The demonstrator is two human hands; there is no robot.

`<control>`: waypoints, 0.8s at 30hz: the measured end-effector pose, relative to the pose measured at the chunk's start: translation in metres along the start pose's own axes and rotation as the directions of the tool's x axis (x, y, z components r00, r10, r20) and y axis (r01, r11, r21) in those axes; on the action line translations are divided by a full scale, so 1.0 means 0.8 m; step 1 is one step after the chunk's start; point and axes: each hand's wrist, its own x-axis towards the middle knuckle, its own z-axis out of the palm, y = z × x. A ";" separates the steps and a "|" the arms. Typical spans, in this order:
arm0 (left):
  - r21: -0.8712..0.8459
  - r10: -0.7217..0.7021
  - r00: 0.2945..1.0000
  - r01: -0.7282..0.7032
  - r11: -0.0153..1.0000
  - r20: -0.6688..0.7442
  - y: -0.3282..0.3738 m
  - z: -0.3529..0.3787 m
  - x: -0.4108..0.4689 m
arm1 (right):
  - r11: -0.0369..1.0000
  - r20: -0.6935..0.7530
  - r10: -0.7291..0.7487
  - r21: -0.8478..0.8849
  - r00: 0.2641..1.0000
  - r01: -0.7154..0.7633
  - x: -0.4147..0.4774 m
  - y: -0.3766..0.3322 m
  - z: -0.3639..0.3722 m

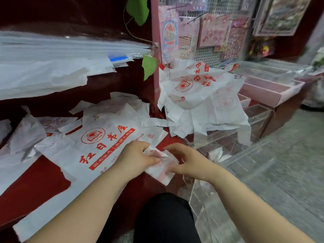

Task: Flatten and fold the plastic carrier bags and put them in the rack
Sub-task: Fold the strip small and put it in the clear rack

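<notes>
A small folded white carrier bag (162, 170) with faint red print sits between both hands at the edge of the dark red shelf (35, 188). My left hand (135, 156) pinches its upper left part. Its right side is gripped by my right hand (186, 161). Under my left hand lies a large flat white bag (98, 146) with red characters and a sun logo. A crumpled heap of similar bags (198, 95) rests to the right, draped over a clear acrylic rack (233, 155).
More creased white bags (26, 135) lie at the left of the shelf. Stacked clear sleeves and paper (52, 55) fill the shelf above. A pegboard with pink sticker packs (210, 32) stands behind. Pink trays (270, 88) at right, grey floor (289, 163), green leaves (149, 67).
</notes>
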 end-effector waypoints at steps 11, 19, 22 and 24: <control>-0.051 0.055 0.998 -0.054 0.997 0.018 0.068 0.101 0.036 | 0.988 -0.312 0.079 0.153 0.947 -0.032 -0.052 0.086 -0.071; 0.062 0.094 0.984 -0.085 0.994 -0.151 0.077 0.151 0.069 | 0.942 -0.491 0.204 -0.137 0.847 -0.306 -0.032 0.191 -0.134; 0.054 0.086 0.988 -0.080 0.995 -0.131 0.065 0.158 0.072 | 0.864 -0.396 0.169 -0.381 0.902 -0.329 -0.002 0.204 -0.134; 0.030 0.087 0.989 -0.084 0.996 -0.121 0.057 0.158 0.072 | 0.817 -0.350 0.182 -0.466 0.919 -0.340 0.007 0.210 -0.131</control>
